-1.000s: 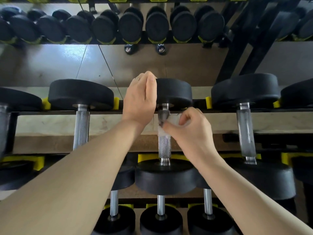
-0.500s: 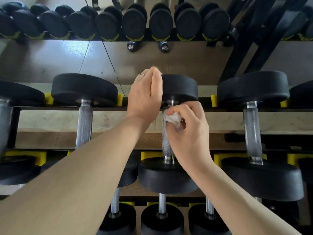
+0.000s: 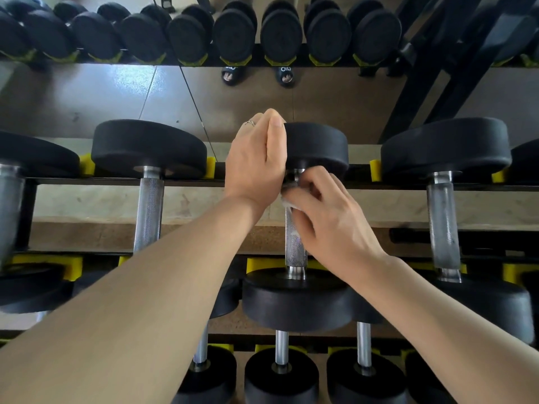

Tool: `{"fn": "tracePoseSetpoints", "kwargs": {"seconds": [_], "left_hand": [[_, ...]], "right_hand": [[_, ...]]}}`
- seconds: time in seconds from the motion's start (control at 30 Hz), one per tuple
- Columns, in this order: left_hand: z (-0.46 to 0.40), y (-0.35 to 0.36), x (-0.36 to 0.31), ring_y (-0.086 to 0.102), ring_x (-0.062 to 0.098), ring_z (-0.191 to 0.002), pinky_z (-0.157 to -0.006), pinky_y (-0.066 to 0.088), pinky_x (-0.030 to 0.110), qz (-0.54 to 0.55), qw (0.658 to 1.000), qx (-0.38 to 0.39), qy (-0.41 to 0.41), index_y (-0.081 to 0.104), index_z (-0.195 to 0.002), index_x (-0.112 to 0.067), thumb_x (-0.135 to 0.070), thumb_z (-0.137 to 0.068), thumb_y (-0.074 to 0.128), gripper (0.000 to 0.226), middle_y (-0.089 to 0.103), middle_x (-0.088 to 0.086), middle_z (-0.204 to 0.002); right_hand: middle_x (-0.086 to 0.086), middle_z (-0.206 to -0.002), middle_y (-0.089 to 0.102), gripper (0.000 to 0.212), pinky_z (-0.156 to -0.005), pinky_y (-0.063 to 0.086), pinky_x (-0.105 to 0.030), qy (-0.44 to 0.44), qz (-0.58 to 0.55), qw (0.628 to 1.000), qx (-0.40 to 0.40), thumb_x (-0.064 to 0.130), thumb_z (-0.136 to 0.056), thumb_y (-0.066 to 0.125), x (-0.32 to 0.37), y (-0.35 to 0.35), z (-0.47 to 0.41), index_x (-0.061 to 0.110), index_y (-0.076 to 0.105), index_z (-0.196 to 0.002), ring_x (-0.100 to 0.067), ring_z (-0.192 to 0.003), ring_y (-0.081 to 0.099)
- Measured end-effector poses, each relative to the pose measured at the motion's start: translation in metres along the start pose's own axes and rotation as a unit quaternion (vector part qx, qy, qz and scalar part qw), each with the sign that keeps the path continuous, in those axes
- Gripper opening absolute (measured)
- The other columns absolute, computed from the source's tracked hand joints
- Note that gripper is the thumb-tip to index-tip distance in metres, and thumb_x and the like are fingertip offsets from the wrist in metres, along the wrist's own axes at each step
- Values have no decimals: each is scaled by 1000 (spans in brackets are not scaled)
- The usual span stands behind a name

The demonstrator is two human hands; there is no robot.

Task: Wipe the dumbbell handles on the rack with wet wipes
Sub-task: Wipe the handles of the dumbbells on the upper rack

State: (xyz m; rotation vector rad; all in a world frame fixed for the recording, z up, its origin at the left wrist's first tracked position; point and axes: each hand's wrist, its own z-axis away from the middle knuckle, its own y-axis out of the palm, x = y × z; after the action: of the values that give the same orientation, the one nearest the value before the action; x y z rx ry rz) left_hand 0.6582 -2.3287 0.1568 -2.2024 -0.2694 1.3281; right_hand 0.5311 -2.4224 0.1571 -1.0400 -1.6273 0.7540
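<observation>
Gym weights area: tiered dumbbell rack (image 3: 116,182) with yellow cradles (image 3: 85,167), rows of black dumbbells (image 3: 148,150), wall mirror (image 3: 335,94) behind.

The right hand (image 3: 329,217) covers nearly all of the wet wipe (image 3: 287,203); only a small pale scrap shows by the thumb. That hand and the left hand (image 3: 256,161) hide the upper part of the middle handle (image 3: 295,243). The left hand's fingertips disappear behind the far weight (image 3: 319,147) above that handle. Left of the handle, the outermost dumbbell (image 3: 11,199) is cut by the frame edge.
</observation>
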Motion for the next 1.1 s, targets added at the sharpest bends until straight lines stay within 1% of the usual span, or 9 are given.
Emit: {"fn": "tracePoseSetpoints", "kwargs": {"seconds": [0.07,0.27,0.47,0.53,0.6,0.73,0.9,1.0,1.1], "left_hand": [[0,0,1,52,21,-77,-67,44,34,4,1000,-1,4,49,-85,-8,-21,-110,28,35,52,2,-77],[1,1,1,45,14,-73,-67,33,23,-7,1000,-5,11,44,-83,-14,-20,-110,28,32,45,-6,-73],[0,0,-1,42,8,-72,-67,30,20,-2,1000,-1,-9,42,-81,-16,-21,-110,27,33,40,-12,-70],[0,0,-2,40,11,-72,-68,29,22,0,1000,-3,-9,41,-80,-14,-19,-110,28,32,39,-11,-69],[0,0,-4,41,14,-74,-68,30,27,3,1000,-1,-20,42,-80,-11,-18,-109,29,33,42,-8,-71],[0,-1,-5,44,16,-75,-68,35,33,8,999,10,-35,43,-80,-10,-19,-109,29,33,45,-3,-73],[2,-1,-3,44,20,-73,-67,35,33,9,1000,-7,-6,44,-81,-6,-13,-110,29,33,47,5,-74],[1,2,0,49,24,-76,-66,41,40,6,1000,-14,-7,48,-83,-4,-16,-111,29,36,50,6,-76],[2,2,0,48,23,-73,-64,40,40,1,1000,-17,0,48,-82,-4,-17,-111,29,36,48,4,-73]], "right_hand": [[-7,-111,51,32,-70,58,-34,-20,6,1000,18,0,-86,67,-2,-1,-2,13,67,-116,-20,-98,52],[-5,-111,54,15,-72,55,-32,-31,-53,998,32,9,-90,67,-7,-3,2,11,71,-104,-16,-95,55],[11,-101,58,17,-72,47,-14,12,-176,976,127,11,-89,71,-9,-17,27,17,76,-103,-3,-84,58],[13,-101,60,22,-76,45,-10,80,-214,970,85,10,-88,72,-10,-22,26,20,73,-107,1,-90,59],[11,-99,61,19,-74,43,-7,150,-198,968,-35,11,-88,73,-12,-22,14,21,69,-103,2,-90,57],[1,-102,57,13,-73,41,-5,172,-129,963,-165,11,-89,72,-3,-3,-2,13,71,-102,-1,-85,49],[-5,-119,55,28,-92,51,-16,120,-127,975,-138,8,-91,69,3,13,8,11,70,-119,-11,-109,56],[-9,-123,53,29,-87,59,-32,72,-44,993,-76,9,-94,66,-3,12,7,9,68,-122,-20,-108,60],[-10,-121,56,27,-82,59,-28,73,-43,992,-93,6,-94,65,-5,13,6,7,68,-121,-18,-99,63]]}}
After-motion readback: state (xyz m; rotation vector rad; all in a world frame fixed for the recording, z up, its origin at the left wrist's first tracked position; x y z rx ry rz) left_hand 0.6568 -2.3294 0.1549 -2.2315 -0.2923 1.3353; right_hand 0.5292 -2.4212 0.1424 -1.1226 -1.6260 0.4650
